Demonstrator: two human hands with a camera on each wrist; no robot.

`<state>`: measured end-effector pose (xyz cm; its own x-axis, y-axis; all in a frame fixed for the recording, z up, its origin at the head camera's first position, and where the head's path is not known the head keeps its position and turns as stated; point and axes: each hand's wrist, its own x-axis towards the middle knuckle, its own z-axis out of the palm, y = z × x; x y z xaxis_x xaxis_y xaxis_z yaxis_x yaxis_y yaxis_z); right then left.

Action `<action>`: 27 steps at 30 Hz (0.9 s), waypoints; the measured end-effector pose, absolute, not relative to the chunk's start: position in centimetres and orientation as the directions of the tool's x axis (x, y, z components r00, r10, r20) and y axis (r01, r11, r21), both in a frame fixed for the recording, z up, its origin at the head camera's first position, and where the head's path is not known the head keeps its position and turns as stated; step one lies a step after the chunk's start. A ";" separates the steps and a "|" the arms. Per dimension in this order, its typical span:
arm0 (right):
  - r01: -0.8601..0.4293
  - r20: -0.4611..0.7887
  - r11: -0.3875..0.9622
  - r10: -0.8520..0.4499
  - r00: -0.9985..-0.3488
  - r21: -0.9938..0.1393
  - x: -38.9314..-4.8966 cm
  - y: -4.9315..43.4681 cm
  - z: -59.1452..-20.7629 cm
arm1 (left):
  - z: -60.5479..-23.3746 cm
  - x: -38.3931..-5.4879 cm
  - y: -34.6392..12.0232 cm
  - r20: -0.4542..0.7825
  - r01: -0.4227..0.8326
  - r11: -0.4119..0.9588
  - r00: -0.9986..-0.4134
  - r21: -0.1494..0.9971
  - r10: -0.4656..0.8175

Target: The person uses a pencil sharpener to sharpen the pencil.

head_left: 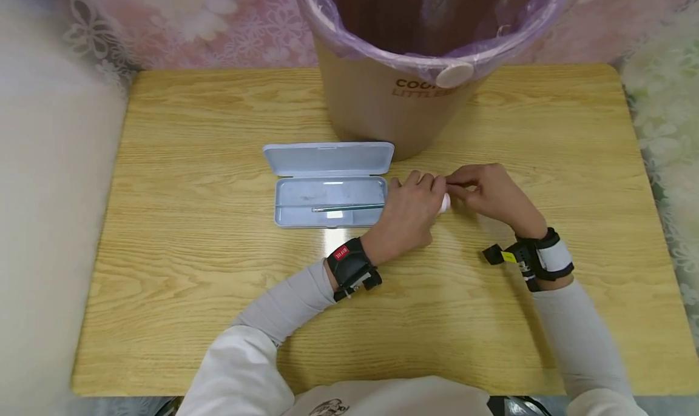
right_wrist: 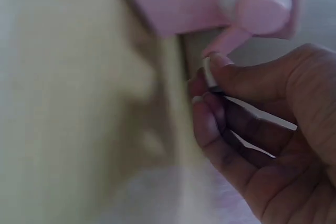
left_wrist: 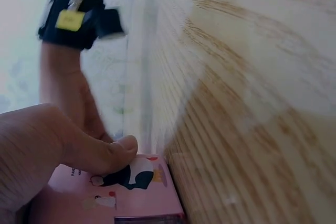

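My left hand [head_left: 406, 216] grips a pink pencil sharpener [left_wrist: 63, 203] with a cartoon print, its thumb lying across the printed face. From above, that hand covers most of the sharpener. At the sharpener's side, my right hand [head_left: 494, 197] pinches the end of the crank handle [right_wrist: 231, 41] between thumb and fingers. The crank's round pink hub [right_wrist: 262, 11] sits in a white ring. Left of the hands lies a light blue pencil case [head_left: 327, 160] with its lid raised. A dark green pencil [head_left: 349, 208] lies in it, its right end hidden behind my left hand.
A tall beige bin [head_left: 377, 107] with a purple liner [head_left: 371, 51] stands at the back of the wooden table [head_left: 191, 252], right behind the pencil case. Floral-patterned covering [head_left: 246, 22] rises beyond the table's far edge.
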<state>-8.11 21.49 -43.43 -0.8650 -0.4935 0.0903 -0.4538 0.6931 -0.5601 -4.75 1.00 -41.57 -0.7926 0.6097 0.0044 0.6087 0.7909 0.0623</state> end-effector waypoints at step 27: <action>-0.489 0.264 0.639 -0.419 -0.868 -0.594 -8.0 21.6 -42.3 | -41.7 -4.8 1.2 -0.022 0.606 0.794 -0.794 0.048 0.607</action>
<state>-7.97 21.63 -42.27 -0.8685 -0.4193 0.2645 -0.4892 0.6390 -0.5935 -4.83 1.17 -41.73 -0.7941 0.6073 -0.0224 0.6059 0.7941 0.0477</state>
